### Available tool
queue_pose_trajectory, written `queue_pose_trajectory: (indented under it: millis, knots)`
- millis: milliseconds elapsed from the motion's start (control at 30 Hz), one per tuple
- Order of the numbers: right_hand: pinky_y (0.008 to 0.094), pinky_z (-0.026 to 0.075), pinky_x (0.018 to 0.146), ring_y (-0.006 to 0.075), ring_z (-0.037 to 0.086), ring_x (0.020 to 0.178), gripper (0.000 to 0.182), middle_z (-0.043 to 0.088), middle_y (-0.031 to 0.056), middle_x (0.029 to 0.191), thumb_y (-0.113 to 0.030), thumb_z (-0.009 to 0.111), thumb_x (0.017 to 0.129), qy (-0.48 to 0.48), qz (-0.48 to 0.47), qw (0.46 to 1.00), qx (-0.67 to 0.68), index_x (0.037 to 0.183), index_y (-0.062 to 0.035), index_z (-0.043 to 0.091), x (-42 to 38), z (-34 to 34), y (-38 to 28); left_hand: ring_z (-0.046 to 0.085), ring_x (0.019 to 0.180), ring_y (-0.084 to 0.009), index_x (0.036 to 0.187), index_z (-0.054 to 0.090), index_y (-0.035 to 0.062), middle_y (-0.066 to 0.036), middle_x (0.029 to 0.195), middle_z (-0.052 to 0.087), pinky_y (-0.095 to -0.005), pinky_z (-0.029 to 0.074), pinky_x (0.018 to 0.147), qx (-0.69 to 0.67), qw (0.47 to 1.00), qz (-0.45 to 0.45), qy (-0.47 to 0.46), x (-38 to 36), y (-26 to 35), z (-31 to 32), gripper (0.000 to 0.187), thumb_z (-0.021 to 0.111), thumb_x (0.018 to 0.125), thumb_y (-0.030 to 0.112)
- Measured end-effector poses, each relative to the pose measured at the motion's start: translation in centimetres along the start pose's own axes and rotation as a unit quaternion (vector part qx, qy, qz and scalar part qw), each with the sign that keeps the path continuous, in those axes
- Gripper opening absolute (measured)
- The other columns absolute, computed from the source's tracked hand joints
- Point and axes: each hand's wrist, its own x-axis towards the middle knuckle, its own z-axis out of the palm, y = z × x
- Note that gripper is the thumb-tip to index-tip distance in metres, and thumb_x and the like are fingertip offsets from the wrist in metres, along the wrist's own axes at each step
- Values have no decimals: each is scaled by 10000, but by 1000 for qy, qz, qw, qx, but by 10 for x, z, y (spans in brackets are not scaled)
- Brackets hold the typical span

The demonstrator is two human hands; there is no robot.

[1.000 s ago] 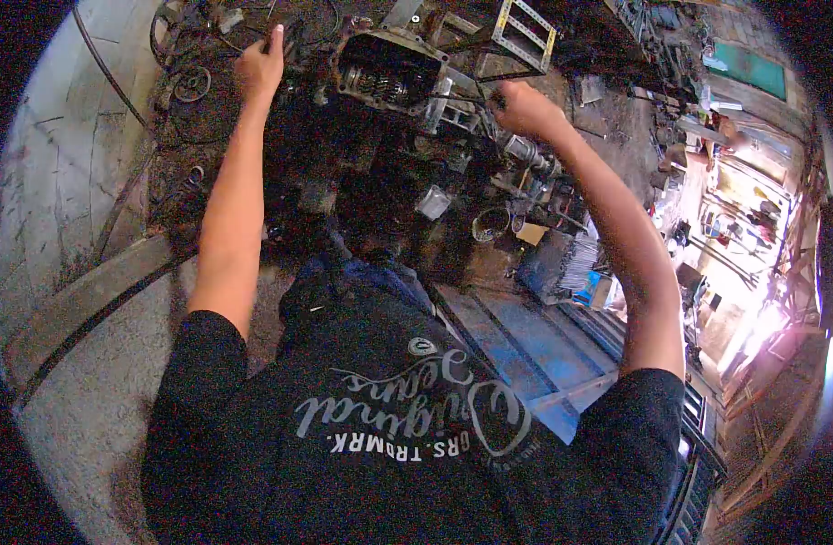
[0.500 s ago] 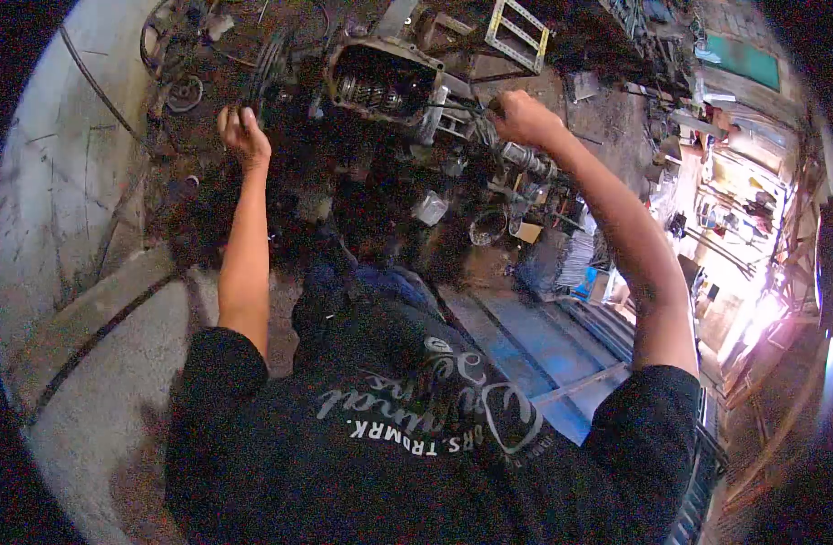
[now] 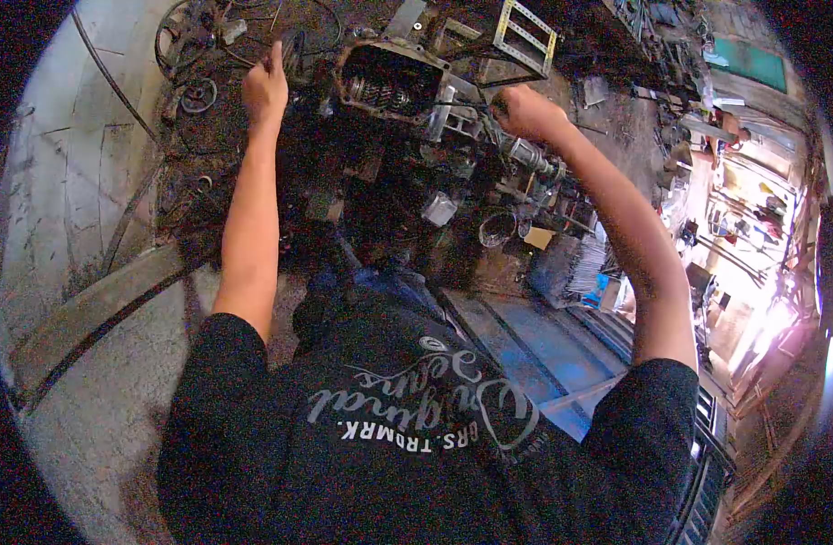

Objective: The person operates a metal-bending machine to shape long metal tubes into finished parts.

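My left hand [image 3: 265,91] is raised at the rim of a dark wheel [image 3: 295,56], with one finger stretched upward along it and the others partly curled. To its right lies an open metal gearbox housing [image 3: 394,56] with toothed gears [image 3: 376,94] inside. My right hand [image 3: 530,113] is closed in a fist beyond the housing's right end. A thin dark rod [image 3: 460,104] runs from that fist leftward to the housing. Greasy metal machine parts [image 3: 532,156] sit just below my right hand.
A perforated metal frame [image 3: 525,41] stands at the top. Cables [image 3: 108,86] hang at the left wall. A handwheel [image 3: 198,94] lies left of my left hand. Below the machine are a clear plastic piece [image 3: 439,209], a round container [image 3: 498,229] and a blue metal surface [image 3: 516,350]. A person [image 3: 733,132] is far right.
My left hand has moved up along the wheel, from below it to its side, and the finger is straighter. My right hand stays closed in about the same place. The view has shifted slightly.
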Motion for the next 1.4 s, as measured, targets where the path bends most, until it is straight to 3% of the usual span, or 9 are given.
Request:
queue_pose_trajectory:
  millis: [167,233,267,367,700,1033,1100,1167,1400]
  knots:
    - [467,465,840,417,562,963,365,580,270,999,-305,566,825,-54,51,997,21,974,28,561,-6,-16,-9,597,684,-341,855,658,-20,-199,691,595,-410,435,623,-292,948,-31,120,-27,-134,66,561,447,899,497]
    - [470,469,831,420,568,945,355,588,271,988,-300,562,824,-50,36,998,18,963,26,568,-3,-12,-2,534,680,-303,933,650,-25,-152,740,559,-413,415,630,-190,981,-32,21,-39,-116,27,537,420,917,460]
    - [474,472,823,423,575,927,345,595,271,977,-294,557,822,-46,21,999,18,953,25,575,-2,-7,3,528,833,-299,1006,635,-30,-176,931,562,-426,421,733,-143,968,117,169,-42,-89,15,521,401,923,429]
    - [476,485,802,427,593,886,329,611,273,940,-286,549,813,-36,-11,999,36,904,26,599,12,16,22,469,1113,-361,1176,561,9,-208,1195,509,-454,348,977,0,956,217,199,-25,-54,-34,487,430,912,397]
    - [498,505,750,424,619,808,278,634,251,867,-263,543,797,121,121,983,66,838,1,621,-61,52,-33,421,1182,-375,1298,427,14,-194,1259,453,-486,325,993,-1,898,416,142,-6,37,-23,601,522,863,417]
    - [395,490,699,324,648,741,405,657,188,752,-394,598,823,205,276,776,528,861,0,682,-243,232,-9,533,1031,-339,1112,580,22,-180,1123,560,-450,428,831,30,842,493,216,-36,25,13,354,535,909,308]
    - [324,435,581,177,551,577,425,585,116,608,-387,551,873,157,304,754,562,762,8,663,-304,277,8,613,795,-298,923,655,2,-163,888,633,-397,482,648,81,926,361,69,-118,59,-4,311,507,932,275]
    - [327,423,561,184,536,548,436,565,105,562,-384,533,876,198,403,710,542,718,4,654,-351,352,33,565,522,-283,720,653,-17,-120,592,592,-392,455,500,36,938,336,77,-192,78,7,398,497,937,278]
    - [424,439,618,347,595,650,352,579,216,644,-276,502,875,284,506,644,498,738,23,626,-433,503,148,505,462,-277,616,599,-34,-156,509,531,-410,349,466,146,975,157,-52,-400,61,65,504,516,912,366]
